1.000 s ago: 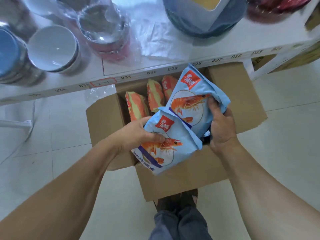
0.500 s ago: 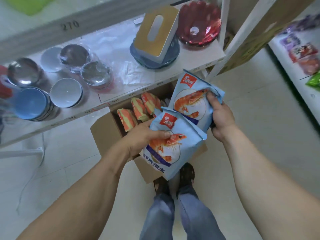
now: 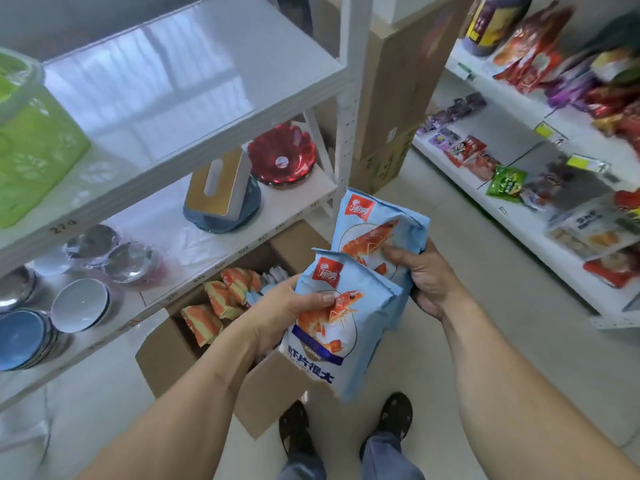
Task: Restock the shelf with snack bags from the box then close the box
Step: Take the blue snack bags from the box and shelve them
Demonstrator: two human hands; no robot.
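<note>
Both hands were loaded at this entry. My left hand [image 3: 294, 303] gripped the near shrimp-chip bag [image 3: 332, 327], thumb curled across its printed front and fingers behind; my right hand [image 3: 420, 275] held the far shrimp-chip bag [image 3: 375, 233] by its lower right edge, fingertips pinching onto the face. The two blue bags overlapped, the near one lying across the bottom of the far one, both lifted clear of the box [image 3: 263, 386], which sat open on the floor at about 8 o'clock from the bags, tucked partly under the white rack [image 3: 194, 140] that carried bowls and a red dish. Orange striped bags [image 3: 221, 299] remained upright inside it, so I judged the restock only partly done and the closing step well off. The snack shelf [image 3: 519, 188] lay at roughly 2 o'clock from my hands, crowded with mixed packets; I could not tell which slot suited these bags, as that side was blurred. For the carry I judged it best to keep both grips on the body of each bag rather than the crimped tops, since they looked puffed and light and could slip or crush. I noted to separate the bags before placing, set the right-hand one first, stand them face-out, and avoid sweeping neighbouring packets off the edge.
</note>
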